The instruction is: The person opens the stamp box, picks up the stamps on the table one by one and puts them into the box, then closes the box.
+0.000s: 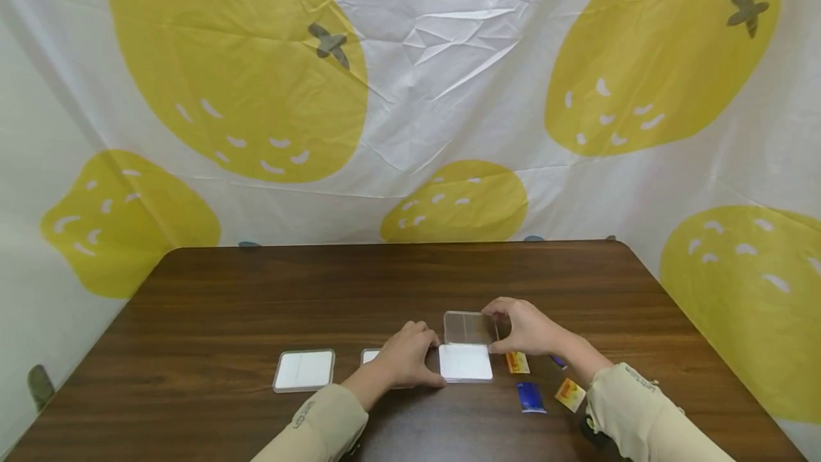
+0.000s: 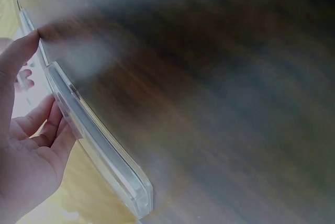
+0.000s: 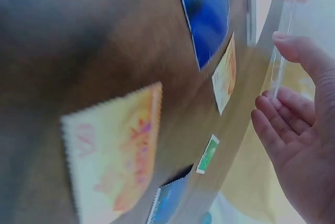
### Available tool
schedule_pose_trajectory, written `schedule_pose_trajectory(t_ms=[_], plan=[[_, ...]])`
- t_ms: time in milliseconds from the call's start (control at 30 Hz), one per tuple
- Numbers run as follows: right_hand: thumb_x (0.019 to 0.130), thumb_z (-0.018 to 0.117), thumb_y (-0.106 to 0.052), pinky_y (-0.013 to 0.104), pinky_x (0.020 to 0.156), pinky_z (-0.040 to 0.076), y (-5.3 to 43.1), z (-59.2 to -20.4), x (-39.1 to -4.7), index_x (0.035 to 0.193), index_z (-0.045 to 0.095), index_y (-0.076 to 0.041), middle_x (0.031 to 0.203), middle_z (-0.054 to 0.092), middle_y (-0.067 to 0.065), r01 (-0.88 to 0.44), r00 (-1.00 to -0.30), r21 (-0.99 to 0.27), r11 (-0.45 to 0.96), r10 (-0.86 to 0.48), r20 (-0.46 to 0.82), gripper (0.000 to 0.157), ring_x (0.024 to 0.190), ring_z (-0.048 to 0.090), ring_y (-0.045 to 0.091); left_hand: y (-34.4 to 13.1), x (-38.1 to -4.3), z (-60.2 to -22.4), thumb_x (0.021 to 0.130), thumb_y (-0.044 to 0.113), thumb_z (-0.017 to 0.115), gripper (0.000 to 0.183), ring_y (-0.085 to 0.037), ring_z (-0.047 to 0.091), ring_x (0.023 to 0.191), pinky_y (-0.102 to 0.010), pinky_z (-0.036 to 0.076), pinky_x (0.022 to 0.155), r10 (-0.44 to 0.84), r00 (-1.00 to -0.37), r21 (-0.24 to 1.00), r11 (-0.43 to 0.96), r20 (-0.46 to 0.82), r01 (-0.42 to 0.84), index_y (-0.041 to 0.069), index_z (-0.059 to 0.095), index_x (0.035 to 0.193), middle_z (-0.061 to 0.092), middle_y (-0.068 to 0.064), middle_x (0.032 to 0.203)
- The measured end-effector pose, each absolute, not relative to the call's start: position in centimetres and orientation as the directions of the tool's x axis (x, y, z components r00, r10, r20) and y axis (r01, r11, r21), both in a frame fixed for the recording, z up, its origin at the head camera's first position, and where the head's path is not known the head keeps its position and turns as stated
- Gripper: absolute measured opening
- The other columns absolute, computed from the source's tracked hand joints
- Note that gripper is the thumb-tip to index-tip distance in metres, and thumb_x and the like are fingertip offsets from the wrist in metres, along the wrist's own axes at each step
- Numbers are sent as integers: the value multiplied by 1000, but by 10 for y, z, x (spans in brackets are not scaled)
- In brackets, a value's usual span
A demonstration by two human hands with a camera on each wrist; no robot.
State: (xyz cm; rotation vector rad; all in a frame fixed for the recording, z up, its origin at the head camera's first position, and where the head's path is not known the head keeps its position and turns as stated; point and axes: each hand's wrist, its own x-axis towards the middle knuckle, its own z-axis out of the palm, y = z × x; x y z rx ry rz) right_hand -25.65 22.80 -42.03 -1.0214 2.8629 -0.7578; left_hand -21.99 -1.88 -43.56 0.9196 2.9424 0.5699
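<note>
A clear plastic case (image 1: 465,363) with a white inside lies on the table, its transparent lid (image 1: 463,329) raised at the back. My left hand (image 1: 405,355) holds the case at its left side, the thumb near the front edge and the fingers farther back. The lid's right edge (image 3: 279,69) is pinched between the thumb and fingers of my right hand (image 1: 527,328). Behind my left hand, a second case (image 1: 369,356) is mostly hidden; its side (image 2: 107,145) shows in the left wrist view.
Farther left lies a third case (image 1: 303,370). Right of the held case are several stamp-like pieces with jagged edges: a blue one (image 1: 531,397), a yellow one (image 1: 569,394), an orange one (image 1: 517,363) and a small green one (image 3: 208,154). A lemon-print cloth (image 1: 449,91) hangs behind the table.
</note>
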Motion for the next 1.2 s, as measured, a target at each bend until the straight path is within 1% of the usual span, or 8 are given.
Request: schedule_pose_trajectory(t_ms=[233,433,567,700,967,1200], plan=[[65,80,-24,32,74,48,224,-424,-279,106,60,3,104,59,11,-598,-786,-436,673,-598,155,53,90,57,22,-19,-220,-438,60,42,80,51,-13,49,85,-24,45,74,552,-827,342,761,106,552,8,64,96,55,2,86],[65,79,-20,33,76,48,222,-430,-290,109,60,5,106,58,13,-552,-810,-465,693,-577,102,54,93,57,25,-19,-220,-439,60,42,80,52,-13,49,85,-23,45,73,555,-825,336,760,110,556,9,64,96,54,3,86],[65,80,-19,35,77,50,221,-432,-293,111,59,7,108,59,16,-509,-827,-516,689,-558,71,56,95,58,28,-19,-220,-438,60,42,80,51,-12,48,83,-22,44,72,555,-825,335,761,110,556,9,64,95,54,4,84],[65,81,-18,35,78,50,219,-432,-295,111,59,6,108,59,15,-486,-837,-536,690,-544,58,56,97,57,28,-19,-220,-439,59,42,80,51,-12,48,82,-23,44,72,553,-826,334,762,111,555,9,65,95,53,4,83],[63,81,-17,35,78,50,217,-432,-298,108,60,5,106,60,13,-487,-839,-536,690,-540,67,54,95,56,26,-19,-219,-438,59,42,80,51,-12,48,83,-23,45,72,552,-825,335,760,117,556,9,65,95,54,3,84],[63,82,-15,37,80,49,216,-431,-298,109,59,6,108,59,15,-470,-844,-557,684,-533,58,56,97,56,29,-19,-219,-437,59,43,80,51,-13,49,84,-23,45,72,553,-824,331,760,121,559,9,65,95,55,3,84]])
